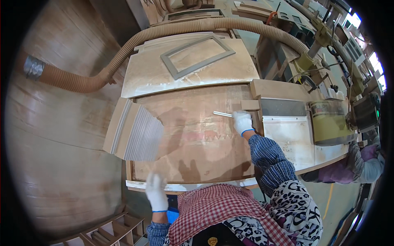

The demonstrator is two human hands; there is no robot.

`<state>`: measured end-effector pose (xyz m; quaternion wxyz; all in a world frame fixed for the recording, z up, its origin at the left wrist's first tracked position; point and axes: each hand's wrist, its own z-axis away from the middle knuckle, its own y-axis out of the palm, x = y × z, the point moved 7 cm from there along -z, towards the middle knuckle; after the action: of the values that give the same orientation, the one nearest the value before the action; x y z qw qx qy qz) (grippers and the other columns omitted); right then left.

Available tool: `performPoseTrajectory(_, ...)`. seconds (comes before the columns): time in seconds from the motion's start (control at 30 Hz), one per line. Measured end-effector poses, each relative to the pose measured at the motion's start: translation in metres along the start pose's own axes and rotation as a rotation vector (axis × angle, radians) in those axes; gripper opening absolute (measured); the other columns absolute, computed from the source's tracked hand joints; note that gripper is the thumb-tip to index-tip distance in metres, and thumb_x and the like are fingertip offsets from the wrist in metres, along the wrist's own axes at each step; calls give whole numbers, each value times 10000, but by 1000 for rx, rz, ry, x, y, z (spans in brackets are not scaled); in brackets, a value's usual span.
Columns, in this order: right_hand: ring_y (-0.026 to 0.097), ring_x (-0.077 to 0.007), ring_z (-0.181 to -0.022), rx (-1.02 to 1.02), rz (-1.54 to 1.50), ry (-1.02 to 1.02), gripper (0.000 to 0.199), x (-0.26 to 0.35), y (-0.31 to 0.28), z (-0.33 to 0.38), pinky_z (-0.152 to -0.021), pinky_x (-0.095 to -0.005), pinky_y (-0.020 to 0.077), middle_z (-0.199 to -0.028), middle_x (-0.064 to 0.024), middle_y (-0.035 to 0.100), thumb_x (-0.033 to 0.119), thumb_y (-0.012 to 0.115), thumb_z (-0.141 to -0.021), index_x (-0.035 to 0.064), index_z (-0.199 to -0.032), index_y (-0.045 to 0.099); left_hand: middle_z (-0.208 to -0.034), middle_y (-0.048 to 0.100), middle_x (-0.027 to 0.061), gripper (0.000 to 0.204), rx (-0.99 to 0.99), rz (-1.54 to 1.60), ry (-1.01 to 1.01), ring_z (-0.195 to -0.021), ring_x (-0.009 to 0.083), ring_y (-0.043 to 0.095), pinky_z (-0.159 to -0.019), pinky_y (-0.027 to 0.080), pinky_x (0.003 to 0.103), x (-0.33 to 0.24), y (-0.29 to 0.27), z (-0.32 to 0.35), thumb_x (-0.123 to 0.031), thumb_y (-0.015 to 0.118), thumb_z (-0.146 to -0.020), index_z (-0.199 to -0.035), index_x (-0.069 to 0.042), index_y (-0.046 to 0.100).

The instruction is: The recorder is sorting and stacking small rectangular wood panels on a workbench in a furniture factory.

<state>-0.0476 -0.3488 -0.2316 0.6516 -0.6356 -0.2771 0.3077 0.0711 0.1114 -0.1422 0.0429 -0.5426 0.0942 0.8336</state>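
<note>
Right hand [242,122]: in a white work glove, stretched out over the far right part of the counter, its grip closed around the near end of a thin pale strip [222,114] that sticks out to the left, level above the board.
Left hand [156,192]: also gloved in white, fingers spread open and holding nothing, resting at the near edge of the counter close to the person's body.
Thin pale strip: short and narrow, just left of the right hand, beside a small wooden block [249,105] at the fence.
Counter [197,143]: a wide brownish worktop, dusty and worn, with shadows of head and arms across it.
Stack of ribbed panels [137,131]: grey grooved faces with plain brown edges, fanned out on the left of the counter, well apart from both hands.
Grey frame [198,55]: a rectangular moulding lying tilted on a pale board beyond the counter.
Dust hose [164,33]: a thick tan ribbed hose arching over the far side and down to the left.
Machine [328,119]: yellowish-green housing to the right of the white table section.
Another person [365,162]: at the far right edge, only a sleeve and part of the body clear.
Sleeves: blue checked, with a red checked cloth at the bottom.
</note>
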Motion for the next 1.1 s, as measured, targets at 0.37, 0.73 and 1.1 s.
performPoseTrajectory(0.37,630,-316,-971,60,-426,-627,230,119,-27,127,-781,-440,514,-1012,-129,644,243,583,-882,90,-1047,631,-955,621,140,409,883,-1285,878,-915,364,590,-777,480,484,100,147,4,-248,644,-865,-1252,-140,571)
performPoseTrajectory(0.73,724,-319,-822,31,97,-399,153,21,-88,-44,-641,-442,562,-882,-168,731,129,632,-761,77,-840,753,-1005,625,117,478,855,-1320,763,-868,339,629,-719,514,483,97,139,15,-153,666,-831,-1291,-208,548)
performPoseTrajectory(1.1,615,-384,-1082,246,-549,-611,579,197,7,56,-902,-476,502,-1162,-213,625,299,794,-688,49,-1167,585,-1003,622,131,423,790,-1404,709,-906,355,614,-755,496,485,103,117,4,-192,654,-840,-1254,-158,573)
